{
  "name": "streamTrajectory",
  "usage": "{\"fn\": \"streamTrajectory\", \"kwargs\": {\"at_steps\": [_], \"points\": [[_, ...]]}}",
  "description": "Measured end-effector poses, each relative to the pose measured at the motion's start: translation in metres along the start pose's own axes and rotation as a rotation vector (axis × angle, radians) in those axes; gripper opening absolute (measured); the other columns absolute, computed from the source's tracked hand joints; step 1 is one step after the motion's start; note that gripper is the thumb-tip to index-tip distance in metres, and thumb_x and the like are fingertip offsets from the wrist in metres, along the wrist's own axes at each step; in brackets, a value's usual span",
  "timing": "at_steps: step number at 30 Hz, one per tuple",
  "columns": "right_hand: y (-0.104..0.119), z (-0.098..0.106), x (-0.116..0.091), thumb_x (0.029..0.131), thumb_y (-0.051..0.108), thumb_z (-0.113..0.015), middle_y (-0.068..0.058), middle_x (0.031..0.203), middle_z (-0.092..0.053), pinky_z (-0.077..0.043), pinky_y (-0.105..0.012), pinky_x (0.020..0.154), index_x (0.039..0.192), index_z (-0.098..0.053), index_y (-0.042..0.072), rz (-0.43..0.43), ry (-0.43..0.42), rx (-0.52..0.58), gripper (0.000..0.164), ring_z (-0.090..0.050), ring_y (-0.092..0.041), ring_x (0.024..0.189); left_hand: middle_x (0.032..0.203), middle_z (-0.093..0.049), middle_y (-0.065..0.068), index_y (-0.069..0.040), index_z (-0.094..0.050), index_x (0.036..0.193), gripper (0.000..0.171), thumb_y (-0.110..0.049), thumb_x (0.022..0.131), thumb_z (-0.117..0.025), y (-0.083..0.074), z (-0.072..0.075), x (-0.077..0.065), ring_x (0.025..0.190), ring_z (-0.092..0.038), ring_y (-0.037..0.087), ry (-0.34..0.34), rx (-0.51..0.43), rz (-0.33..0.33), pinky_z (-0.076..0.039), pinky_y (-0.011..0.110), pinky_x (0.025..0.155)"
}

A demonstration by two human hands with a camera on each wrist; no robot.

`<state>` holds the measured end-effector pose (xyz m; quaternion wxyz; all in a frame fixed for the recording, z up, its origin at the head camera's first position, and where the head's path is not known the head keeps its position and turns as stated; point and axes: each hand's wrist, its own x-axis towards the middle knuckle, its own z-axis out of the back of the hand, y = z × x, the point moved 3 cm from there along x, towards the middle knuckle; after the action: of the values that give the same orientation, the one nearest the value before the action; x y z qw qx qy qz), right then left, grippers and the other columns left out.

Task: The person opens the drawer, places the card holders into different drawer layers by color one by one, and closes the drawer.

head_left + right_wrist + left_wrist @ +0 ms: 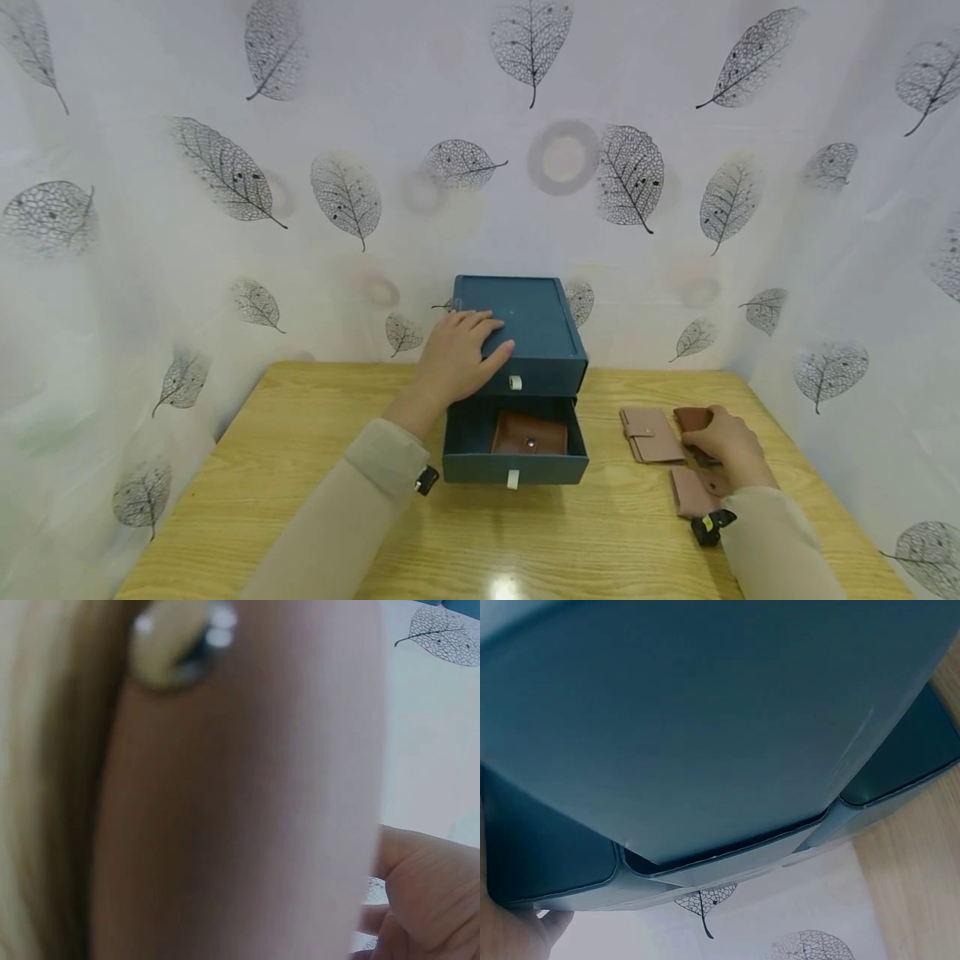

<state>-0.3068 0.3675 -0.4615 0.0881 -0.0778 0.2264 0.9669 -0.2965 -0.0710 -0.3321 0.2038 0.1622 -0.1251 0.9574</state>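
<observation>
My left hand (459, 354) rests on the top left edge of a blue two-drawer box (525, 312), fingers stretched across its lid. The lower drawer (480, 468) is pulled out, and a brown snap wallet (517, 432) lies inside it; the upper drawer is closed. At the right, my right hand (726, 442) pinches a dark reddish-brown wallet (690, 418) between thumb and fingers, partly covering it. Blue box panels (705, 712) fill the left wrist view. A blurred pink wallet (247, 787) with a metal snap blocks much of the right wrist view.
One pink wallet (652, 437) with a strap lies between the box and my right hand. A second pink wallet (692, 492) lies just below that hand, by my wrist. Behind the wooden table (300, 467) hangs a leaf-patterned curtain (420, 100).
</observation>
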Motion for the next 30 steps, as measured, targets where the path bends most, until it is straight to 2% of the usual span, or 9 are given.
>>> {"fn": "streamTrajectory", "kwargs": {"at_steps": [7, 18, 30], "points": [[-0.001, 0.008, -0.002, 0.085, 0.035, -0.071, -0.038, 0.110, -0.055, -0.050, -0.050, 0.070, 0.143, -0.027, -0.016, 0.019, -0.039, 0.025, 0.089, -0.058, -0.045, 0.090, 0.152, -0.047, 0.004, -0.019, -0.055, 0.144, 0.056, -0.054, 0.103, -0.044, 0.000, 0.000, 0.000, 0.141, -0.040, 0.028, -0.009, 0.001, -0.004, -0.026, 0.048, 0.120], [0.008, 0.020, -0.009, 0.087, 0.035, -0.070, -0.042, 0.120, -0.049, -0.050, -0.053, 0.073, 0.149, -0.021, -0.015, 0.026, -0.091, 0.028, 0.093, -0.056, -0.050, 0.097, 0.153, -0.047, 0.004, -0.019, -0.055, 0.145, 0.056, -0.054, 0.103, -0.043, 0.000, 0.000, 0.001, 0.141, -0.039, 0.028, -0.003, 0.008, -0.002, -0.025, 0.048, 0.120], [0.028, 0.031, -0.024, 0.086, 0.036, -0.073, -0.039, 0.122, -0.050, -0.051, -0.051, 0.070, 0.150, -0.023, -0.014, 0.128, -0.190, 0.067, 0.095, -0.057, -0.049, 0.098, 0.153, -0.047, 0.004, -0.019, -0.055, 0.145, 0.056, -0.055, 0.103, -0.044, 0.000, 0.000, 0.001, 0.141, -0.039, 0.028, 0.002, 0.002, -0.008, -0.027, 0.048, 0.119]]}}
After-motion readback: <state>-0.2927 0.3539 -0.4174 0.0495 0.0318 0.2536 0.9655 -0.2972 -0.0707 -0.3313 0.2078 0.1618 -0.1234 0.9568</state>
